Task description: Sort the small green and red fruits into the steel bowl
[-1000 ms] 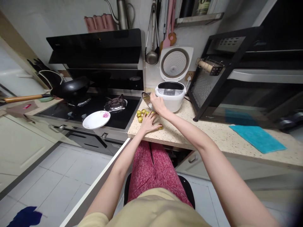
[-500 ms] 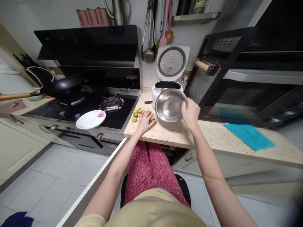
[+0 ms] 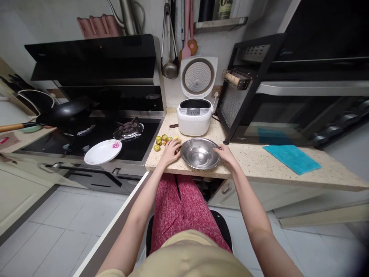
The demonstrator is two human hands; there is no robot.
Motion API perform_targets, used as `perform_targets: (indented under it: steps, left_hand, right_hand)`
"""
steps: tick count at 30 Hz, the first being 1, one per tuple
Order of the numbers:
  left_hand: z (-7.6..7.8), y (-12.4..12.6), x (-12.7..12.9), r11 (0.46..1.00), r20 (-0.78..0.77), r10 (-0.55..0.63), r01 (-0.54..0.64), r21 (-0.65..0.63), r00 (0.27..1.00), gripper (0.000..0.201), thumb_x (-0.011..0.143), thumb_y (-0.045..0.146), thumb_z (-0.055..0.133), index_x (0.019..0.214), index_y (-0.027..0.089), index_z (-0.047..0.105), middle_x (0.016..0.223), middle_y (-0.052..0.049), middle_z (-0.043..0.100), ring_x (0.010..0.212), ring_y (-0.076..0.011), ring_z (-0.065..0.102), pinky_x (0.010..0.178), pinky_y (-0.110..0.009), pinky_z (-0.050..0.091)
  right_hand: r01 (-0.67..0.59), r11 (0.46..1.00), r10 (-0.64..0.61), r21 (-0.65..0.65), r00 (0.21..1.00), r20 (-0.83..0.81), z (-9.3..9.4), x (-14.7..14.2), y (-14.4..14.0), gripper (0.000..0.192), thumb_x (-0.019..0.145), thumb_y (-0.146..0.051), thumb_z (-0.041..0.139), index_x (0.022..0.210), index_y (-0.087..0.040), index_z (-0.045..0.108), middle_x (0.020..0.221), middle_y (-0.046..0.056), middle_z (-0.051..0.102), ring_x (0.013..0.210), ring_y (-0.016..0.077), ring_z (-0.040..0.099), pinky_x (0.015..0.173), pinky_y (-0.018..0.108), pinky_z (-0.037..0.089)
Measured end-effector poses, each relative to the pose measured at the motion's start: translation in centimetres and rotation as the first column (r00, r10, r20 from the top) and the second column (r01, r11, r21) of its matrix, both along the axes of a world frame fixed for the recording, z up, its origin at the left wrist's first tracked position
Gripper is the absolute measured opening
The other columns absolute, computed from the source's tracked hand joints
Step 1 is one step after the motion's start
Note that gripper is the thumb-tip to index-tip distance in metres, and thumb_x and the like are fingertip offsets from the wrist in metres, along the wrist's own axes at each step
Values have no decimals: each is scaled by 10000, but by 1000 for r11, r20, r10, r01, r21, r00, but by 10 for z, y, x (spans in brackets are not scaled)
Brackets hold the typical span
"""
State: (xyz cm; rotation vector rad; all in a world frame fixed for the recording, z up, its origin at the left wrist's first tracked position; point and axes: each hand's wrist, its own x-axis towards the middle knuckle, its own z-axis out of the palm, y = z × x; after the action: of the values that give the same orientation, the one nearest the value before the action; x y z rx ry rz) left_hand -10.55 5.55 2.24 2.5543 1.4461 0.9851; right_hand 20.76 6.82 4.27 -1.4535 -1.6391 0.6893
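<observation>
Several small green jujubes (image 3: 157, 142) with reddish-brown patches lie loose on the speckled counter near the stove. My left hand (image 3: 170, 152) rests over the right side of this group, fingers spread and curved; it covers some of the fruit. Beside it a shallow stainless-steel bowl (image 3: 200, 153) stands upright on the counter, with no contents visible inside. The fingers and thumb of my right hand (image 3: 226, 154) pinch the bowl's right rim.
Behind the bowl stands a white rice cooker (image 3: 195, 122) with its lid raised, a brown handle (image 3: 173, 125) beside it. A white plate (image 3: 103, 152) overhangs the stove's front edge. A turquoise cloth (image 3: 291, 158) lies right, before an oven (image 3: 276, 113). A wok (image 3: 66, 111) sits far left.
The bowl has come down from a tilted position in front of the rice cooker to level on the counter, my right hand still on its rim. My left hand stays over the jujubes.
</observation>
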Motion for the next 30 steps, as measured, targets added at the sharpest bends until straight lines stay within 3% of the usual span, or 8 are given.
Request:
perform_targets:
  steps: [4, 7, 9, 11, 15, 24, 27, 30]
  left_hand:
    - [-2, 1, -1, 999, -41, -28, 27, -27, 999, 395, 919, 231, 562, 1296, 210, 676, 1390, -84, 688, 1464, -270, 489, 1306, -549, 198]
    - [-3, 3, -1, 1000, -52, -10, 9, -23, 999, 399, 914, 178, 524, 1280, 206, 680, 1364, -90, 703, 1449, -261, 509, 1306, -551, 198]
    - [-2, 3, -1, 1000, -60, -6, 5, -18, 998, 390, 916, 158, 509, 1262, 200, 684, 1351, -99, 706, 1424, -257, 535, 1304, -546, 209]
    - [0, 2, -1, 1000, -46, -6, 5, -15, 999, 369, 933, 168, 508, 1258, 199, 681, 1345, -104, 705, 1393, -257, 561, 1297, -543, 233]
    - [4, -1, -1, 1000, 95, 8, -8, -1, 995, 358, 981, 245, 529, 1319, 227, 644, 1368, -103, 686, 1348, -259, 587, 1229, -509, 375]
    - [16, -15, 8, 991, 453, 48, -99, 90, 890, 287, 1014, 380, 552, 1208, 206, 672, 1231, -119, 718, 1183, -254, 671, 1071, -417, 534]
    - [34, -29, 23, 997, 422, -39, 9, 73, 906, 276, 995, 375, 606, 1209, 216, 676, 1230, -107, 726, 1168, -255, 677, 1059, -406, 538]
    - [53, -39, 41, 979, 324, -176, 200, -40, 929, 240, 978, 329, 633, 1187, 223, 687, 1215, -99, 736, 1141, -261, 688, 1043, -402, 544]
  right_hand:
    - [-9, 999, 10, -40, 1000, 18, 0, -1, -5, 245, 857, -327, 616, 857, -117, 742, 692, 59, 733, 613, 182, 658, 582, 263, 513]
    - [56, 998, -55, -6, 997, 49, 5, 1, -18, 304, 896, -373, 635, 1050, -138, 752, 968, 128, 794, 853, 252, 738, 774, 340, 572]
    - [122, 989, -128, 79, 989, 78, 9, -1, -33, 404, 929, -428, 628, 1233, -173, 709, 1190, 159, 765, 1035, 298, 732, 920, 422, 559]
    - [141, 953, -176, 267, 978, 111, 11, -7, -52, 434, 978, -467, 574, 1304, -200, 681, 1326, 158, 715, 1175, 318, 693, 1014, 483, 529]
    - [-52, 855, -46, 516, 983, 176, 5, -26, -90, 337, 1041, -391, 493, 1206, -221, 734, 1270, 112, 751, 1257, 287, 661, 1101, 522, 489]
    - [-156, 779, -10, 607, 965, 261, -23, -45, -115, 290, 1046, -245, 503, 1214, -219, 738, 1241, 95, 771, 1242, 263, 685, 1141, 537, 476]
    - [-144, 769, -19, 623, 969, 246, -27, -46, -118, 300, 1040, -213, 498, 1220, -229, 738, 1246, 100, 768, 1241, 255, 691, 1135, 533, 491]
    - [-110, 764, -42, 636, 975, 220, -32, -47, -122, 293, 1030, -211, 507, 1180, -246, 756, 1228, 98, 775, 1206, 256, 712, 1114, 540, 516]
